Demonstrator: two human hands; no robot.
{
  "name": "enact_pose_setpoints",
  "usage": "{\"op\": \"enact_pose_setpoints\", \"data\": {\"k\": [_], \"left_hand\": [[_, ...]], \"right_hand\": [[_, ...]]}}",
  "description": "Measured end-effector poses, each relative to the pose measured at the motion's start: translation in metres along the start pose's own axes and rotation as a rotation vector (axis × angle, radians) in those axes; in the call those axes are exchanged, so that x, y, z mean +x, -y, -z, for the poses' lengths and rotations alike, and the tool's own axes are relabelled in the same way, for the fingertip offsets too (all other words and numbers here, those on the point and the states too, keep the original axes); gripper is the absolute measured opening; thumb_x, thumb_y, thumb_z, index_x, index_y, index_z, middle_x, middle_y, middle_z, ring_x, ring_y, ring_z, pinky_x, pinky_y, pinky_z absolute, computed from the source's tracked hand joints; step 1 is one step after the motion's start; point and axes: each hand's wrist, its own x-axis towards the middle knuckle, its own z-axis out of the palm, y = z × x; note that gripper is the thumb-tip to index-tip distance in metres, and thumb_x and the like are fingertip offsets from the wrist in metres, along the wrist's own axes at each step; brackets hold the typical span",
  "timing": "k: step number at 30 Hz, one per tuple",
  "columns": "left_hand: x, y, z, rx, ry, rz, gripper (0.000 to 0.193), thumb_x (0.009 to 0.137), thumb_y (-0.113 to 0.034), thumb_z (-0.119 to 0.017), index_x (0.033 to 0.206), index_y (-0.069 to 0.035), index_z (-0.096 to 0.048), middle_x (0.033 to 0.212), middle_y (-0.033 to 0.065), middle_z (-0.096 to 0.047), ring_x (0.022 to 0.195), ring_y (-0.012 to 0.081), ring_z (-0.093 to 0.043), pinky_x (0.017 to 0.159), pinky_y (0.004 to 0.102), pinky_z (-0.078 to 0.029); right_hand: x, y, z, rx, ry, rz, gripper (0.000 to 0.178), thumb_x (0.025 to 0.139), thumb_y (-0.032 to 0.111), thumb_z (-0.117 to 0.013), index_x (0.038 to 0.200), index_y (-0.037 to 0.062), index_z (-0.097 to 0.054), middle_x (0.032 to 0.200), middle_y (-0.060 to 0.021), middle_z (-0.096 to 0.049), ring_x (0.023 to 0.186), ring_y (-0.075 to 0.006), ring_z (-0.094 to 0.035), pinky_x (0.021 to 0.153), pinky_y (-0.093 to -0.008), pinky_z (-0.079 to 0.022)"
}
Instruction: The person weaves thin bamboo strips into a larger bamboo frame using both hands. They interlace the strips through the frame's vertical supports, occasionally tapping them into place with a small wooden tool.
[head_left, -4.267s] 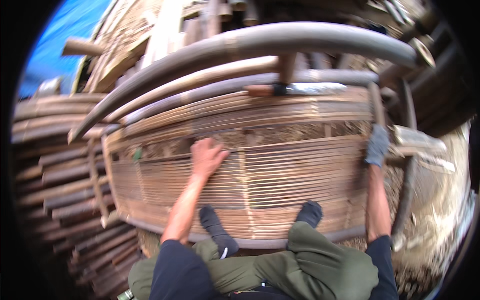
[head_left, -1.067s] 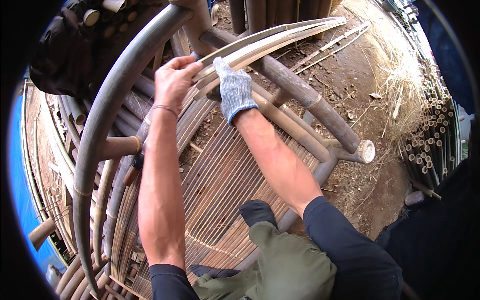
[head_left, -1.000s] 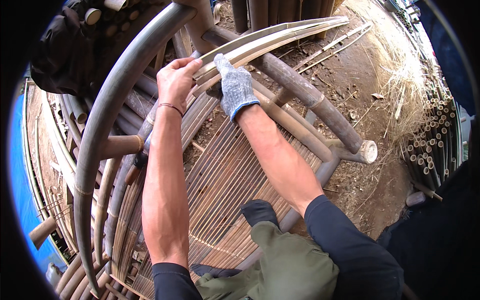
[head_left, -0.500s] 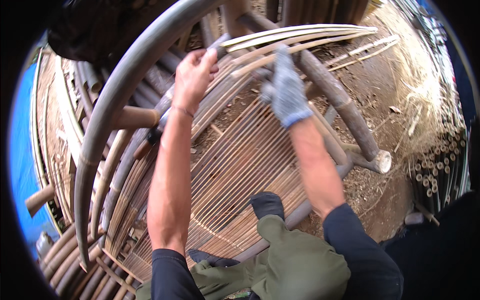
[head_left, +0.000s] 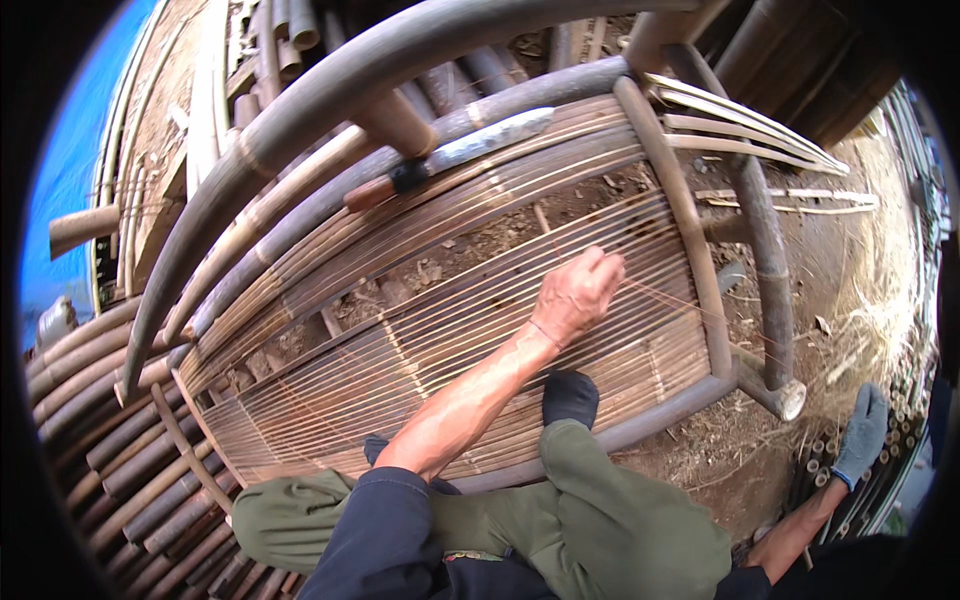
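A bamboo bench seat with narrow slats (head_left: 500, 330) lies in front of me. Over its middle is my left hand (head_left: 578, 298), bare, fingers closed in a pinch. Thin reddish lines like string (head_left: 660, 297) run from beside those fingers toward the seat's right end; whether I grip them cannot be made out. My right hand (head_left: 862, 437), in a grey knitted glove, is off to the far right by a bundle of bamboo poles (head_left: 835, 455), its fingers stretched out. A large knife (head_left: 490, 138) with a wooden handle rests along the seat's back rail.
Curved bamboo rails (head_left: 300, 115) arch over the seat's far side. Split pale strips (head_left: 750, 130) stick out beyond its right end. Stacked bamboo poles (head_left: 150, 480) fill the lower left, near a blue tarp (head_left: 70, 240). My socked foot (head_left: 571, 398) is on the slats.
My left hand has come down from the far rail to the middle of the slats. My gloved right hand has left the split strips and swung out right. The view has shifted.
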Motion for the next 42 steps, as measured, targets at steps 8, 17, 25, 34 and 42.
{"op": "enact_pose_setpoints", "data": {"k": [8, 17, 25, 34, 42], "left_hand": [[-0.003, -0.045, 0.016, 0.045, 0.385, -0.132, 0.003, 0.077, -0.01, -0.061, 0.08, -0.009, -0.061, 0.077, 0.0086, -0.063, 0.076, 0.0277, -0.066, 0.065, 0.0398, -0.054], [0.005, 0.106, 0.039, 0.106, 0.047, 0.679, 0.021, 0.089, -0.015, -0.055, 0.097, 0.0, -0.068, 0.098, 0.0225, -0.065, 0.096, 0.0393, -0.064, 0.085, 0.0477, -0.051], [0.017, 0.141, 0.004, 0.114, 0.437, 0.671, 0.024, 0.082, -0.01, -0.057, 0.097, 0.003, -0.069, 0.1, 0.0293, -0.068, 0.099, 0.0428, -0.066, 0.087, 0.0494, -0.051], [0.031, 0.12, 0.004, -0.091, 0.303, 0.903, 0.025, 0.084, -0.02, -0.061, 0.09, 0.001, -0.073, 0.093, 0.0282, -0.068, 0.094, 0.0415, -0.067, 0.085, 0.0453, -0.052], [0.021, 0.071, 0.071, -0.631, 0.313, 0.709, 0.024, 0.088, -0.027, -0.072, 0.096, -0.005, -0.076, 0.126, 0.0098, -0.061, 0.106, 0.0171, -0.06, 0.094, 0.0294, -0.045]], "right_hand": [[-0.07, 0.287, -0.089, 0.758, 0.411, 1.029, 0.102, 0.075, 0.035, -0.082, 0.152, -0.0023, -0.026, 0.137, -0.019, -0.053, 0.124, -0.0298, -0.055, 0.102, -0.0393, -0.046], [0.058, 0.289, -0.198, 0.809, 0.168, 0.434, 0.016, 0.091, 0.013, -0.058, 0.104, 0.0064, -0.065, 0.099, -0.0135, -0.066, 0.078, -0.0283, -0.064, 0.071, -0.0389, -0.054], [-0.01, 0.484, -0.252, 0.051, 0.522, 1.102, 0.024, 0.079, 0.02, -0.061, 0.092, 0.0052, -0.076, 0.093, -0.0203, -0.072, 0.086, -0.0346, -0.072, 0.073, -0.0476, -0.055], [0.018, 0.482, -0.287, 0.107, 0.854, 1.363, 0.027, 0.084, 0.023, -0.06, 0.098, 0.003, -0.071, 0.098, -0.0222, -0.071, 0.083, -0.0367, -0.068, 0.074, -0.0444, -0.054], [-0.044, 0.398, -0.196, 0.767, 0.307, 1.181, 0.032, 0.086, 0.029, -0.071, 0.111, 0.0086, -0.071, 0.118, -0.015, -0.066, 0.117, -0.03, -0.059, 0.102, -0.0384, -0.046]]}}
